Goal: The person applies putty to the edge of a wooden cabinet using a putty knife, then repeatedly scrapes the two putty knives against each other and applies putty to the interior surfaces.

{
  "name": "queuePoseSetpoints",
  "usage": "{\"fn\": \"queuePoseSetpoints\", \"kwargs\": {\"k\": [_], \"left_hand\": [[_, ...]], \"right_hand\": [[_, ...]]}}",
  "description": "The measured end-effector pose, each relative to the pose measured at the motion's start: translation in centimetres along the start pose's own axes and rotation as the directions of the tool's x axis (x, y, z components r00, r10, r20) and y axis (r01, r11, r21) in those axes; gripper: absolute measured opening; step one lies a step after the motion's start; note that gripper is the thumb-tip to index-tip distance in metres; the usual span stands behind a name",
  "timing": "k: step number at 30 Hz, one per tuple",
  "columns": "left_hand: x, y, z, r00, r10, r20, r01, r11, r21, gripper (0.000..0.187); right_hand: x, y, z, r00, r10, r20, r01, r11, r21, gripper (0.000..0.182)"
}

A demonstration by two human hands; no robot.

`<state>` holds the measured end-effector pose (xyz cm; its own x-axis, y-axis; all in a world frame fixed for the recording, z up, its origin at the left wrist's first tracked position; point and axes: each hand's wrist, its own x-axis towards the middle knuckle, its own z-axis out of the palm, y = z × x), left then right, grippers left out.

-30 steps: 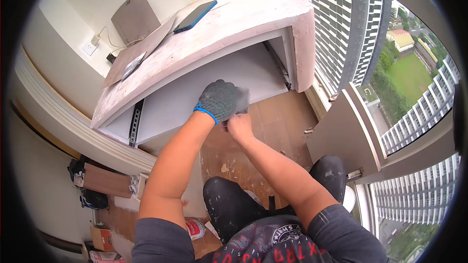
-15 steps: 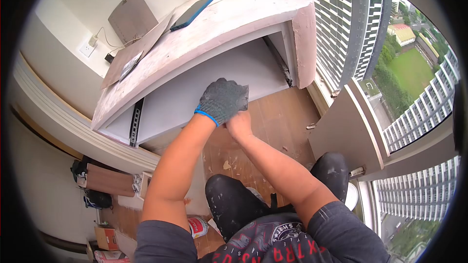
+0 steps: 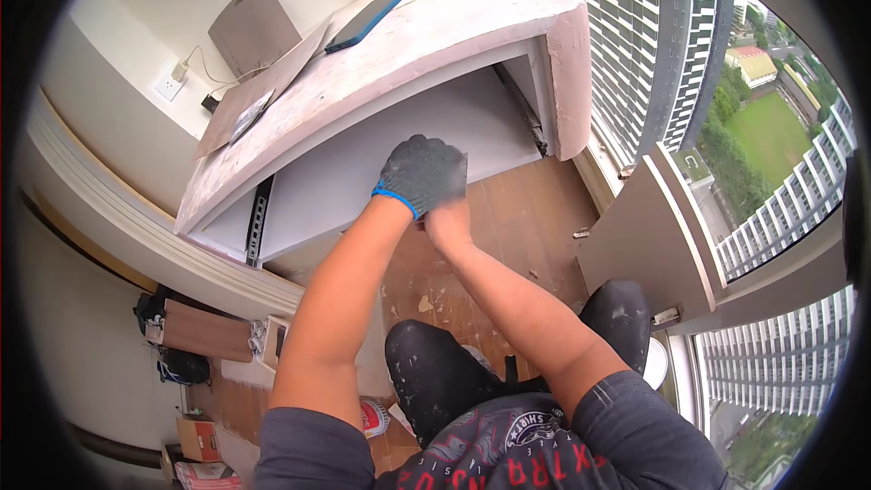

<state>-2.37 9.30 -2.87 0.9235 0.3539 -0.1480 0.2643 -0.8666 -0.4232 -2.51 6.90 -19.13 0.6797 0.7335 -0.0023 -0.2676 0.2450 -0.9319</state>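
Note:
My left hand (image 3: 419, 174) wears a dark grey knit glove with a blue cuff and is raised in front of the open cabinet (image 3: 413, 118). Its fingers are bunched round something I cannot make out. Bare and just below, my right hand (image 3: 447, 220) is closed and touches or nearly touches the glove; its fingertips are mostly hidden. A small dark flat piece (image 3: 458, 172), blurred, shows at the glove's right side between the hands.
A blue-edged phone (image 3: 366, 22) and thin brown sheets (image 3: 259, 95) lie on the pink-white curved top (image 3: 435, 14). Metal rails (image 3: 259, 220) line the cabinet's inner sides. To the right stands a curved panel (image 3: 644, 236) by the window; a red-labelled can (image 3: 373, 417) is on the floor.
Both hands have shifted slightly right in the view, together with the surroundings, as the camera moved a little. The small flat piece looks more blurred.

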Motion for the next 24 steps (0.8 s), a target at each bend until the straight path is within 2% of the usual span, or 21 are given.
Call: {"fn": "queuePoseSetpoints", "kwargs": {"k": [1,3,4,5,7,8,10,12,13,15,16,17,18,19,21,23,24], "left_hand": [[-0.2,0.2,0.4,0.992,-0.013,-0.124,0.009,1.000,-0.028,0.026],[-0.6,-0.1,-0.1,1.000,-0.009,-0.015,0.008,0.997,-0.076,0.026],[-0.3,0.1,-0.7,0.999,0.006,0.037,-0.003,0.996,-0.095,0.025],[0.2,0.2,-1.3,0.999,0.009,0.033,-0.007,0.997,-0.077,0.026],[-0.5,0.3,-1.0,0.999,-0.007,0.053,0.010,0.998,-0.066,0.027],[-1.0,0.1,-0.1,1.000,-0.014,-0.007,0.013,0.998,-0.068,0.027],[-1.1,0.3,1.0,0.990,-0.011,-0.139,0.003,0.998,-0.057,0.027],[-1.5,0.2,1.1,0.993,-0.033,-0.110,0.021,0.993,-0.112,0.028],[-1.7,0.1,0.9,0.995,-0.036,-0.088,0.024,0.990,-0.137,0.029],[-1.4,0.5,1.5,0.986,-0.034,-0.163,0.008,0.987,-0.158,0.028],[-1.3,0.4,1.4,0.977,-0.042,-0.211,0.007,0.986,-0.164,0.028],[-1.9,0.1,1.5,0.986,-0.043,-0.163,0.017,0.988,-0.155,0.028],[-2.9,0.2,1.1,0.993,-0.037,-0.113,0.020,0.989,-0.146,0.028],[-3.3,0.3,0.7,0.998,-0.024,-0.065,0.015,0.991,-0.131,0.029],[-3.4,0.5,0.4,0.996,-0.032,-0.083,0.020,0.990,-0.142,0.031],[-4.0,0.5,1.1,0.994,-0.050,-0.102,0.034,0.987,-0.156,0.031],[-3.8,0.5,1.3,0.991,-0.055,-0.123,0.036,0.987,-0.155,0.031]], "right_hand": [[-0.4,-0.3,0.3,1.000,0.023,-0.001,-0.023,1.000,0.011,0.025],[-0.6,-1.3,-0.2,0.998,0.057,-0.024,-0.056,0.998,0.034,0.022],[0.0,-0.3,-0.7,0.995,-0.099,0.029,0.103,0.980,-0.173,0.022],[0.9,1.0,-0.9,0.965,-0.241,0.104,0.262,0.897,-0.356,0.023],[1.3,3.7,-0.6,0.929,-0.329,0.173,0.371,0.820,-0.436,0.021],[1.7,4.7,-0.3,0.937,-0.313,0.154,0.348,0.867,-0.357,0.019],[1.1,3.5,-0.2,0.895,-0.420,0.149,0.441,0.788,-0.429,0.013],[1.0,1.8,-1.1,0.742,-0.632,0.221,0.580,0.441,-0.685,0.008],[1.6,1.2,-1.6,0.785,-0.566,0.253,0.556,0.462,-0.691,0.008],[1.1,1.0,-1.5,0.853,-0.385,0.353,0.515,0.504,-0.693,0.013],[0.6,0.9,-1.0,0.896,-0.352,0.270,0.444,0.709,-0.548,0.014],[0.3,0.7,-0.9,0.935,-0.297,0.192,0.349,0.863,-0.365,0.015],[0.1,0.6,-1.1,0.968,-0.219,0.123,0.237,0.960,-0.152,0.017],[0.5,1.0,-1.5,0.920,-0.358,0.159,0.392,0.847,-0.359,0.020],[0.9,1.2,-2.1,0.775,-0.556,0.301,0.583,0.445,-0.680,0.027],[0.9,1.0,-2.1,0.916,-0.354,0.189,0.402,0.803,-0.440,0.032],[0.7,0.7,-2.0,0.950,-0.262,0.171,0.307,0.884,-0.354,0.033]]}}
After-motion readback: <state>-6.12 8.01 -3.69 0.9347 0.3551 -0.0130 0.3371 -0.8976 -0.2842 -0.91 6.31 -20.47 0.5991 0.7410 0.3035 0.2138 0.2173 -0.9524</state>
